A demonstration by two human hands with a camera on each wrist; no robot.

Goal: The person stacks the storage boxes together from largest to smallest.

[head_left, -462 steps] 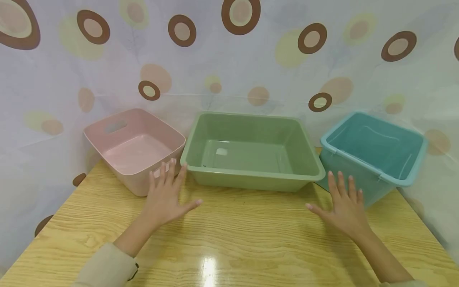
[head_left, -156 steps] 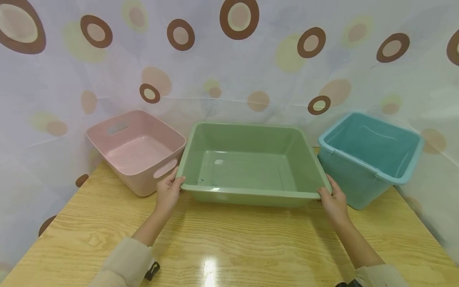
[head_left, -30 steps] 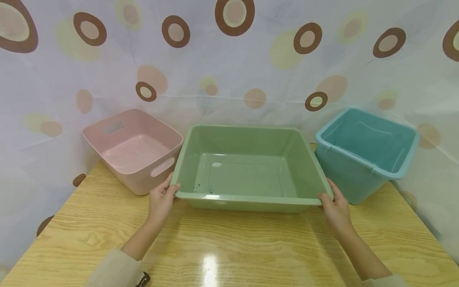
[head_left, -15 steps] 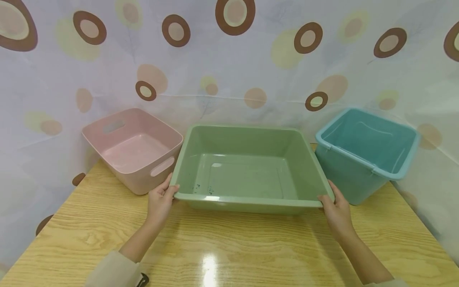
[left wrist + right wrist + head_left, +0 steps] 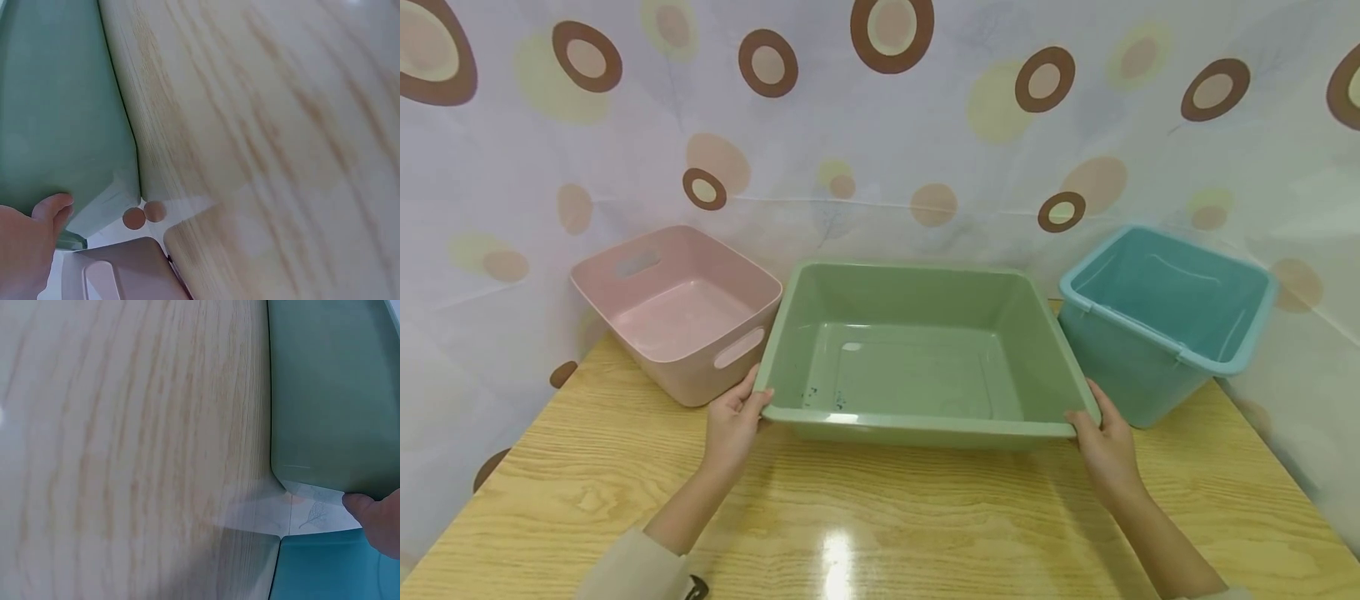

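Observation:
A shallow, wide green plastic basin point(image 5: 917, 367) stands in the middle of the wooden table, with small dark specks inside its near left corner. My left hand point(image 5: 730, 429) grips its near left corner, thumb over the rim and fingers underneath. At the near right corner my right hand point(image 5: 1105, 450) holds the rim the same way. In the left wrist view, fingers point(image 5: 53, 205) curl under the rim against the basin's outer wall point(image 5: 56, 125). The right wrist view shows a fingertip point(image 5: 356, 501) below the basin point(image 5: 334, 400), whose bottom edge runs along the table.
A pink basket point(image 5: 700, 387) with handle slots stands close on the left. To the right is a deeper teal bin point(image 5: 1112, 367), near my right hand. A wall covering point(image 5: 880, 133) with brown rings hangs behind the table point(image 5: 910, 517).
Both hands were spread open at first; they then took hold of the green basin's near corners. The basin has slid toward me, only very slightly in the last second.

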